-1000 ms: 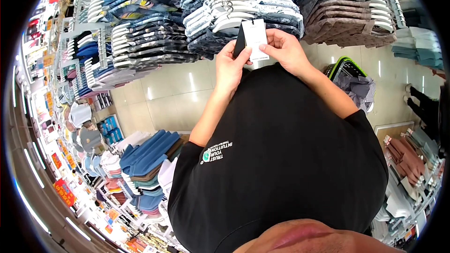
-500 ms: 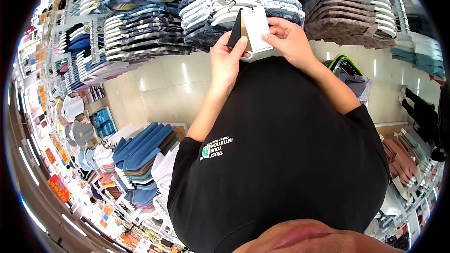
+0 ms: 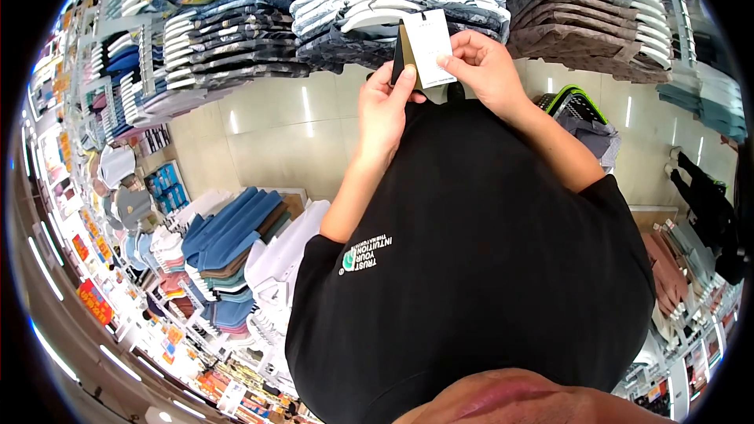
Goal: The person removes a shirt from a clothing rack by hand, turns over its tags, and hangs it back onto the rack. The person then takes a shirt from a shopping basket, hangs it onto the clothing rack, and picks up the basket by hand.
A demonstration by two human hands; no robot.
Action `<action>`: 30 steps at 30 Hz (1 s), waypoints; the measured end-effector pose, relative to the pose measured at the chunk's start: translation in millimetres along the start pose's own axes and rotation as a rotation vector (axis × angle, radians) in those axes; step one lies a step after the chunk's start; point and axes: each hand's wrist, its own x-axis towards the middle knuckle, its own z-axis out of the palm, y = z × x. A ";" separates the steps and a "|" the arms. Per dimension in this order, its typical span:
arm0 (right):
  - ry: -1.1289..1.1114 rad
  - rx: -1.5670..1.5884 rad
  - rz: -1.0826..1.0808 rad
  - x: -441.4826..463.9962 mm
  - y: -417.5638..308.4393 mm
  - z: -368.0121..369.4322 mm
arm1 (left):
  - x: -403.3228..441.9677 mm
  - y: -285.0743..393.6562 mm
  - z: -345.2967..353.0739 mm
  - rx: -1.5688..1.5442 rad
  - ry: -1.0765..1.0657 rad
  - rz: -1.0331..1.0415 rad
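Tags in both hands' fingers

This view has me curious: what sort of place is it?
Probably a clothing shop: patterned garments hang in rows on white hangers, the left hand and right hand hold hang tags, and a green-rimmed basket holds grey fabric.

White tag, black shirt (white-lettered).

The person wore a black, short-sleeved T-shirt, its left chest printed with white lettering, TRUST YOUR INTUITION among it, beside a small green-and-white emblem
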 end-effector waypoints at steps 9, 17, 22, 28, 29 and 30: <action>0.043 0.015 -0.022 -6.0 -2.9 -4.0 | -1.0 -3.8 6.6 -0.015 -0.064 -0.033; 0.047 0.051 -0.025 -5.7 -2.0 -2.6 | 2.6 -4.4 -0.2 0.054 -0.117 -0.052; 0.041 0.108 -0.024 -3.7 2.0 2.4 | 2.4 -0.5 -3.2 0.052 -0.119 -0.039; 0.020 0.106 -0.023 -3.6 3.7 2.3 | 1.5 -1.3 -3.1 0.021 -0.150 -0.052; 0.019 0.105 -0.022 -4.0 2.9 2.9 | 0.4 -1.0 -3.4 0.020 -0.145 -0.051; 0.018 0.105 -0.021 -4.4 2.6 3.8 | -0.2 -0.2 -4.0 0.021 -0.149 -0.058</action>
